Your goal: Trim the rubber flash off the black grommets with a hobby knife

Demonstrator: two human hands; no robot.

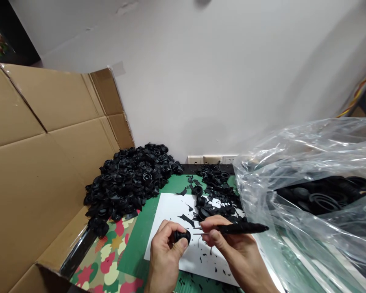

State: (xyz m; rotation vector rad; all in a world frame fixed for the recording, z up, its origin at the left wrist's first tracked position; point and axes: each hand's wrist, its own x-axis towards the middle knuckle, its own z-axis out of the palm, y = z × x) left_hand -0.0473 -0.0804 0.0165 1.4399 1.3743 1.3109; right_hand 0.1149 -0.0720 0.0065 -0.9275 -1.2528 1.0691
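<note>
My left hand is closed round a small round black rubber part, pinching it between thumb and fingers above the white sheet. In my right hand is a pair of tweezers with a black-wrapped handle. Its two thin metal tips point left at the rubber part, with a small gap between them and it. Black rubber scraps lie scattered on the sheet beneath both hands. The underside of the held part is hidden by my fingers.
A big heap of black ribbed rubber parts lies at left against a cardboard panel. Black trimmings are piled behind my right hand. At right, a clear plastic bag holds more black parts. Wall sockets sit behind the green mat.
</note>
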